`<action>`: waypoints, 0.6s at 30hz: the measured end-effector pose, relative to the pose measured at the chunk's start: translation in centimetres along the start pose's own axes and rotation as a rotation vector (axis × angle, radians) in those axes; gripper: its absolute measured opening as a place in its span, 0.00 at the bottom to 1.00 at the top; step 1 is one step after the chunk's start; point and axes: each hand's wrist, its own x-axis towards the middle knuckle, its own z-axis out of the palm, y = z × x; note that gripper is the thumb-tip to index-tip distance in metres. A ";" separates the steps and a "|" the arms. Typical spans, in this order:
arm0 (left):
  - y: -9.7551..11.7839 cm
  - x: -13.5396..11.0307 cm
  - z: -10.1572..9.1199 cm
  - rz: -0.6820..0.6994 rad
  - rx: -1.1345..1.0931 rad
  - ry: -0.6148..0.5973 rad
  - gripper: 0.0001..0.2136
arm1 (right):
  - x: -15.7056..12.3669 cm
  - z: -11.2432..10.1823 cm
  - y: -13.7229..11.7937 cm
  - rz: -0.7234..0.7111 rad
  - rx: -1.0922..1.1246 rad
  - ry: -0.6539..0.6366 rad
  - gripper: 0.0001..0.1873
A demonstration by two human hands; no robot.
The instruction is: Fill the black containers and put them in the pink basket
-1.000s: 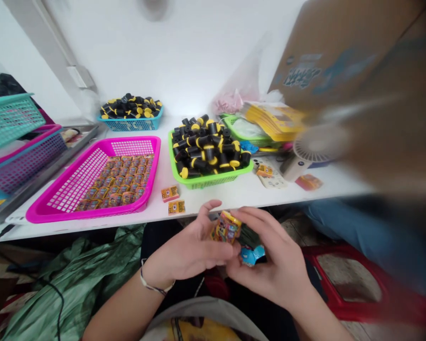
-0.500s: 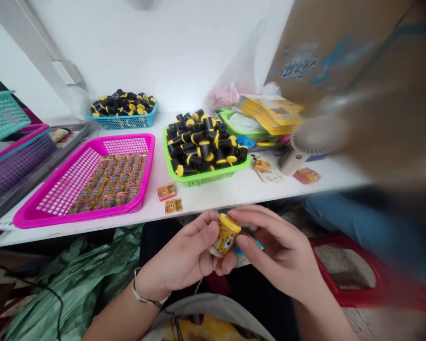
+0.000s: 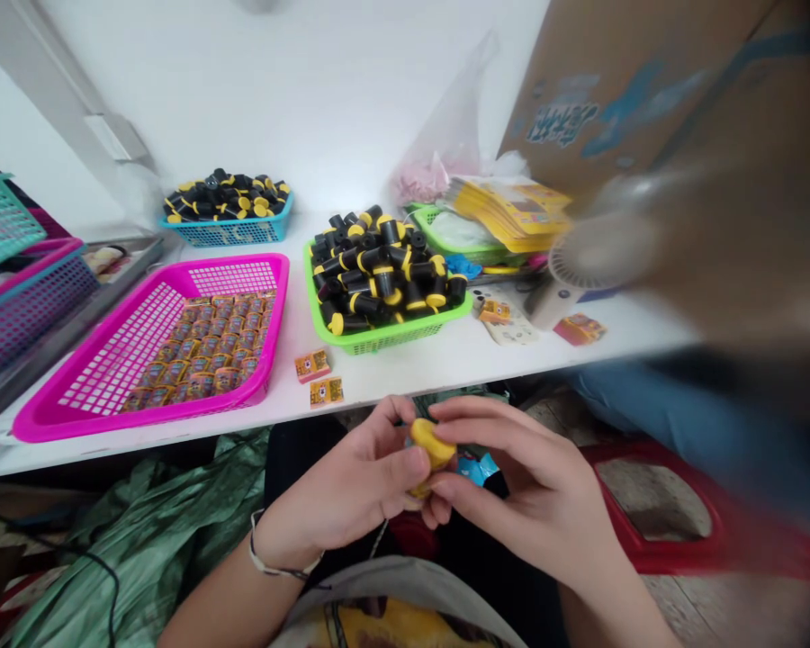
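Observation:
Between my hands, above my lap, is a small container with a yellow cap (image 3: pixel 433 439); its printed body is mostly hidden by fingers. My left hand (image 3: pixel 361 477) is wrapped round the body, thumb across the front. My right hand (image 3: pixel 526 472) grips from the other side, its fingertips on the cap and its thumb lower down. Past the hands, a green basket (image 3: pixel 405 337) is heaped with black containers with yellow caps. To the left, a pink basket (image 3: pixel 175 418) holds rows of containers with printed labels. Small stacks of printed labels (image 3: pixel 311 365) lie between the baskets and the table edge.
A blue basket (image 3: pixel 233 234) of black containers stands against the wall. Yellow printed packages (image 3: pixel 513 211), a small fan (image 3: pixel 567 265) and another label stack (image 3: pixel 580 329) are at the right. Cardboard boxes (image 3: pixel 607 99) rise behind, with a red stool (image 3: pixel 621 504) below.
The container has turned in my hands so that the cap's top faces me more and the printed side shows less. Both hands stay in nearly the same place.

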 end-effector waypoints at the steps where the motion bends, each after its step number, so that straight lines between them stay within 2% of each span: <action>1: 0.1 0.0 0.0 -0.027 0.032 -0.027 0.22 | 0.0 0.2 -0.1 -0.016 0.043 -0.030 0.14; 4: 0.3 0.5 0.1 -0.017 0.075 -0.049 0.23 | -0.2 0.8 -0.3 -0.031 0.089 -0.082 0.16; 5: 0.4 0.8 0.3 0.011 0.060 -0.017 0.22 | -0.4 1.0 -0.3 -0.018 0.065 -0.099 0.21; 7: 0.4 1.3 0.7 0.039 -0.024 0.093 0.18 | -0.8 1.4 0.1 0.013 -0.017 -0.157 0.37; 9: 0.3 1.8 1.0 -0.005 -0.148 0.181 0.19 | -1.3 1.9 0.9 0.010 -0.095 -0.195 0.48; 10: 0.3 2.0 1.1 -0.043 -0.202 0.206 0.20 | -1.6 2.1 1.3 -0.001 -0.127 -0.183 0.48; 13: 0.1 2.2 1.3 -0.070 -0.274 0.241 0.20 | -2.4 2.9 2.4 -0.071 -0.172 -0.066 0.37; 15: -0.2 2.1 1.6 0.012 -0.255 0.255 0.18 | -2.8 3.3 2.7 -0.134 -0.188 0.009 0.33; 18: -0.9 1.9 2.2 0.237 -0.163 0.247 0.15 | -3.2 3.9 2.4 -0.217 -0.209 0.123 0.33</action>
